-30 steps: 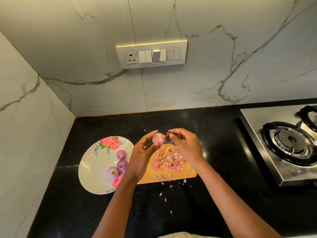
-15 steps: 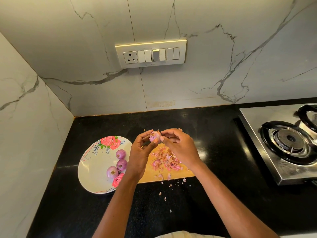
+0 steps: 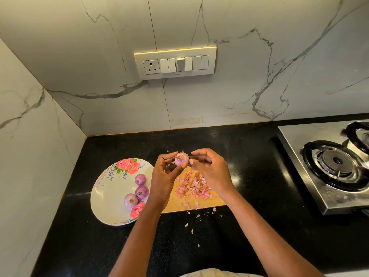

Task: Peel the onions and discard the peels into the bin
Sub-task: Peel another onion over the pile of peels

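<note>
My left hand [image 3: 162,176] holds a small pinkish onion [image 3: 181,158] between thumb and fingertips, above the wooden cutting board [image 3: 199,204]. My right hand [image 3: 211,170] has its fingers curled against the onion's right side, and its thumb touches the onion low down. A heap of pink onion peels [image 3: 192,186] lies on the board under my hands. Three small purple onions [image 3: 137,189] sit on a white floral plate [image 3: 108,196] to the left of the board. No bin is in view.
Loose peel scraps [image 3: 191,226] are scattered on the black countertop [image 3: 239,156] in front of the board. A steel gas stove [image 3: 329,166] stands at the right. Marble walls close off the back and left; a switch panel [image 3: 175,62] is on the back wall.
My two hands have stayed together over the board, working the onion. The right hand's fingers shifted from the onion's top to its right side, and the onion has turned slightly.
</note>
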A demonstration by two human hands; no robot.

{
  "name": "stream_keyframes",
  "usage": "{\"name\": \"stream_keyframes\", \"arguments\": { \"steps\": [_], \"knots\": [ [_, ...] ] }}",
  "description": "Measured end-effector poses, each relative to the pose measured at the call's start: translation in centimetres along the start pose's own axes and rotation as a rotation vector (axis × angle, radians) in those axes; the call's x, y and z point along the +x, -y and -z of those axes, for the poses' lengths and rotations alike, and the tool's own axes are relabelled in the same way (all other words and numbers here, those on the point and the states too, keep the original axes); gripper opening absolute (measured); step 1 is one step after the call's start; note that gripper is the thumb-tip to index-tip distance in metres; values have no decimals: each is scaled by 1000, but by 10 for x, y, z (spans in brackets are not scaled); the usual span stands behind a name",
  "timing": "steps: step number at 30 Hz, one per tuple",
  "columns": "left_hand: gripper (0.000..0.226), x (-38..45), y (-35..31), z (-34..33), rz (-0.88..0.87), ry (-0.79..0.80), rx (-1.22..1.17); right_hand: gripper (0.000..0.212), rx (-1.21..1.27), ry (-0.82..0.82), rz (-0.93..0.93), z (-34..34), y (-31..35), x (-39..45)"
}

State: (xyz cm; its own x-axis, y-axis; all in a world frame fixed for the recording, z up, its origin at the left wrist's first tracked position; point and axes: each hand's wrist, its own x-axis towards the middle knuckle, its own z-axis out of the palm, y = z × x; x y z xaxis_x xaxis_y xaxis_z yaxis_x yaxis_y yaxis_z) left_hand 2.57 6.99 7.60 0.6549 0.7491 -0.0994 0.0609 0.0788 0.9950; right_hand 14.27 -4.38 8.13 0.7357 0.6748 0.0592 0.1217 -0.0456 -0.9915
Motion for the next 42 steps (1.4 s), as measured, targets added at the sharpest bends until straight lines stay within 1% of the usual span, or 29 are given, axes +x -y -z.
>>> {"name": "stream_keyframes", "arguments": {
  "steps": [8,12,20,24,28,31,35,38,42],
  "knots": [
    [46,-3,-1,0,-27,-23,26,30,-47,16,17,1,4,-3],
    [45,-3,-1,0,-33,-25,35,31,-79,-10,27,1,4,-4],
    [44,-1,2,3,-19,0,24,27,-196,-48,101,1,2,-3],
    [45,-3,1,2,-23,22,8,27,-233,-38,115,2,1,-2],
    [44,-5,1,2,-30,45,-1,24,-227,-52,84,3,-3,-1],
    [41,-4,2,4,2,50,-11,20,-248,-75,62,6,-8,1],
    [42,-4,0,4,55,68,-149,15,-299,-115,26,13,-14,3],
    [46,-5,-4,4,89,85,-243,19,-348,-72,-14,17,-16,4],
    [47,-4,-4,3,77,103,-180,18,-333,13,-23,13,-12,3]
  ]
}}
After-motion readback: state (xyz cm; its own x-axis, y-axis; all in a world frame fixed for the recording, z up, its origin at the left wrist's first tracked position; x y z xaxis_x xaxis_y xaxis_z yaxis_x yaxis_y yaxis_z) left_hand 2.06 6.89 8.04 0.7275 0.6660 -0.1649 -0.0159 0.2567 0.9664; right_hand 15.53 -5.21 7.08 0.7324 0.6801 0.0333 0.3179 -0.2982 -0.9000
